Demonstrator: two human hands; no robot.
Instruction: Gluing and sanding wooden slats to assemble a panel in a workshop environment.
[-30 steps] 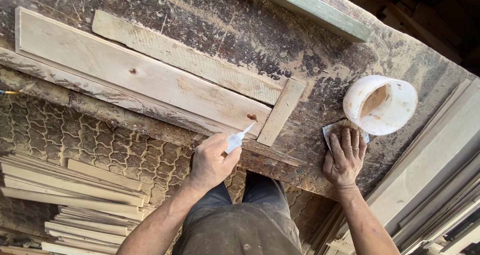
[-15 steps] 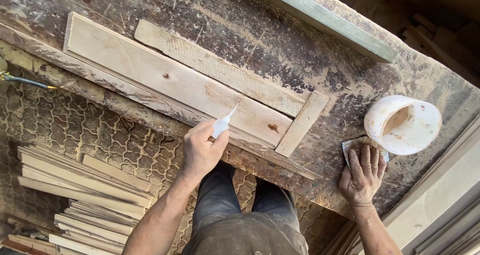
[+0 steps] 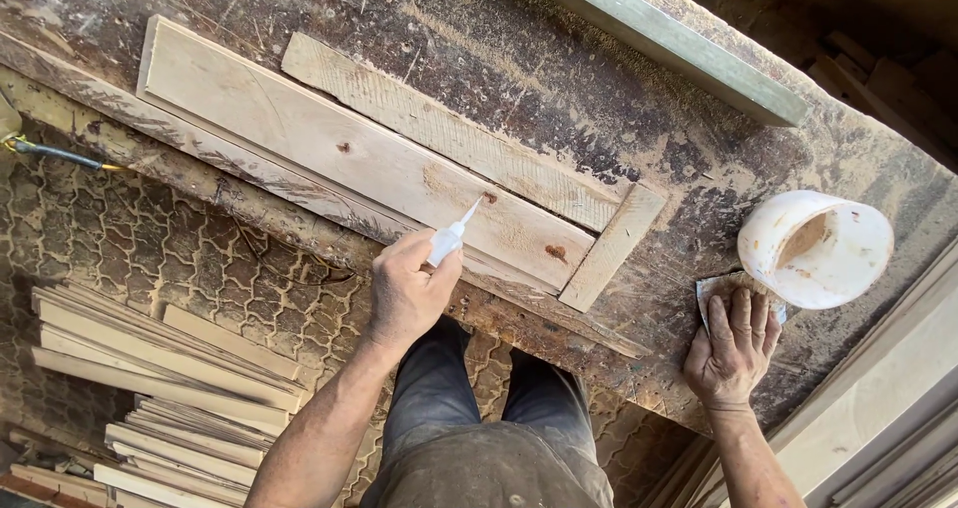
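**Pointing a small glue bottle at a knotty board**

Gripping a small white squeeze bottle (image 3: 448, 241), the left hand (image 3: 407, 293) is closed round its body, the thin nozzle aimed at a wide pale plank (image 3: 339, 154) lying flat on the dusty workbench (image 3: 559, 59). The tip sits just over the plank near a dark knot. The bottle looks light and soft-walled, so a hold around its middle suits it, and it likely yields to a gentle squeeze. The right hand (image 3: 733, 343) lies flat with fingers spread, pressing a scrap of sandpaper (image 3: 711, 288) onto the bench, just beside a white plastic tub (image 3: 816, 249). A narrower slat (image 3: 449, 129) lies alongside the plank, and a short piece (image 3: 611, 249) crosses their ends
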